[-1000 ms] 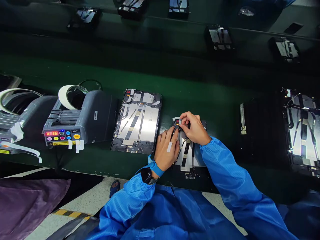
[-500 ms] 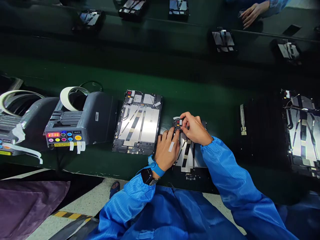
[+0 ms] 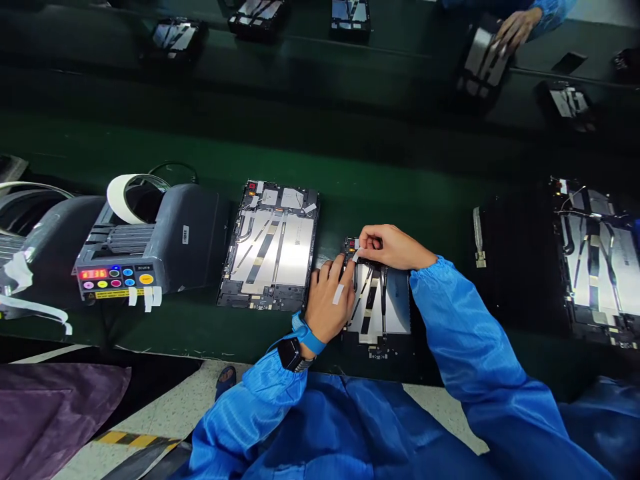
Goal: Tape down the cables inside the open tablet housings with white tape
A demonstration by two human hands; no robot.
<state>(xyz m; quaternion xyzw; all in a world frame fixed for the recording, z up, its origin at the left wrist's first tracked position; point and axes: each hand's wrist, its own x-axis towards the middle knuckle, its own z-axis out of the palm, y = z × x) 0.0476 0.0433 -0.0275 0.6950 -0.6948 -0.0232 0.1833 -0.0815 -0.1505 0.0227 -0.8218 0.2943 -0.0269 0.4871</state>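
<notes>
An opened tablet (image 3: 397, 310) with a silvery inside and dark ribbon cables lies in front of me. My left hand (image 3: 326, 303) rests along its upper left edge, fingers stretched out. A short strip of white tape (image 3: 339, 294) sticks to the back of that hand. At the tablet's top left corner, beside the small camera part (image 3: 352, 245), my right hand (image 3: 395, 247) pinches a small white tape strip (image 3: 357, 255). Whether this strip touches the tablet is hard to tell.
Left of my hands lies a second opened tablet (image 3: 267, 250). Farther left stands a tape dispenser (image 3: 150, 233) with tape pieces hanging off its front. Another opened tablet (image 3: 603, 260) is on the right. Across the bench, a co-worker's hand (image 3: 517, 30) is on a device (image 3: 483, 63).
My right hand has turned flatter and now holds the white tape strip lower, beside the camera part. The left hand stays nearly still. Across the bench, the co-worker's hand has come onto a device.
</notes>
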